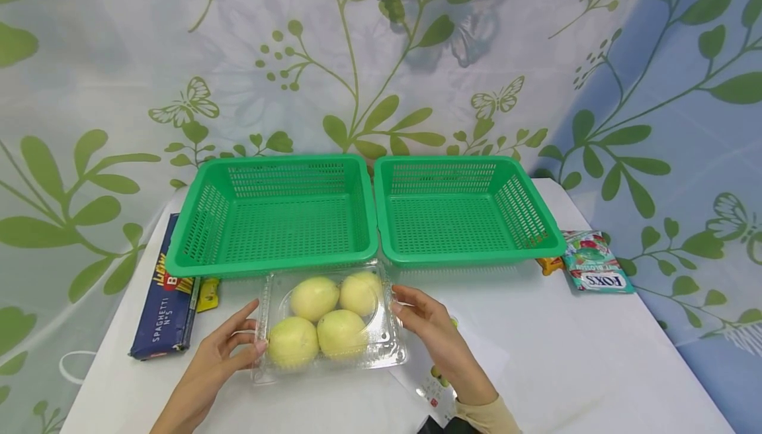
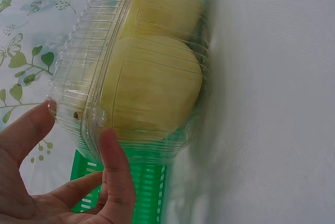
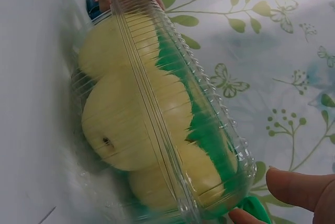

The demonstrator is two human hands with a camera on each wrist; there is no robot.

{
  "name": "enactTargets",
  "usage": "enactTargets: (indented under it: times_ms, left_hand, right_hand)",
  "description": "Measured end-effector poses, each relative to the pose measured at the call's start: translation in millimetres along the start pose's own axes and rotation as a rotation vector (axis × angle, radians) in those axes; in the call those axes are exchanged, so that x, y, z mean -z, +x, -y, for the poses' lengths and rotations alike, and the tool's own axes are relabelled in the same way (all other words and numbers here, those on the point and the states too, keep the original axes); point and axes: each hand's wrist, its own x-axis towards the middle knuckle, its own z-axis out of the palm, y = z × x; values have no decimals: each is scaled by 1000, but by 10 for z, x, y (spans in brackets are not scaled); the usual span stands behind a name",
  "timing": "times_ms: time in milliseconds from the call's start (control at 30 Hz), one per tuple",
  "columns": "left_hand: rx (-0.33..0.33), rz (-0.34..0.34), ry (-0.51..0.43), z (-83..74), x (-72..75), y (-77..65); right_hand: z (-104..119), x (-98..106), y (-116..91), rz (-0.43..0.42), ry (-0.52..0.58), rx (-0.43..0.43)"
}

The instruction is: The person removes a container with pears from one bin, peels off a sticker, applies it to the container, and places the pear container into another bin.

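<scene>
A clear plastic clamshell box (image 1: 381,351) of several round, pale yellow fruits (image 1: 342,335) lies in front of the green baskets, its lid down. My left hand (image 1: 223,354) is at the box's left side, straight fingers touching its edge. In the left wrist view, thumb and finger of that hand stand apart at the lid's rim. My right hand (image 1: 434,331) is at the opposite side, its fingertips against the upper right edge. The right wrist view shows the right thumb (image 3: 298,187) extended beside the box; most of that hand is out of that frame.
Two green baskets, left (image 1: 274,268) and right (image 1: 470,259), stand side by side behind the box. A blue spaghetti pack (image 1: 163,315) and a small yellow packet (image 1: 208,295) lie left. A Fox's bag (image 1: 595,262) and an orange packet (image 1: 550,264) lie right. A printed wrapper (image 1: 437,397) lies under the right forearm.
</scene>
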Motion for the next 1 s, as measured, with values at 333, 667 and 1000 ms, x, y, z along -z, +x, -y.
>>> enactTargets:
  times_ms: [333, 667, 1000]
  left_hand:
    - [0, -6, -11, -34, -13, -16]
    - [0, -5, -16, -36, -10, -8]
    - [15, -5, -22, -35, -9, -11]
  right_hand:
    - [23, 386, 25, -73, -165, 14]
    - [-108, 854, 12, -96, -640, -22]
    - [-194, 935, 25, -63, -676, 0]
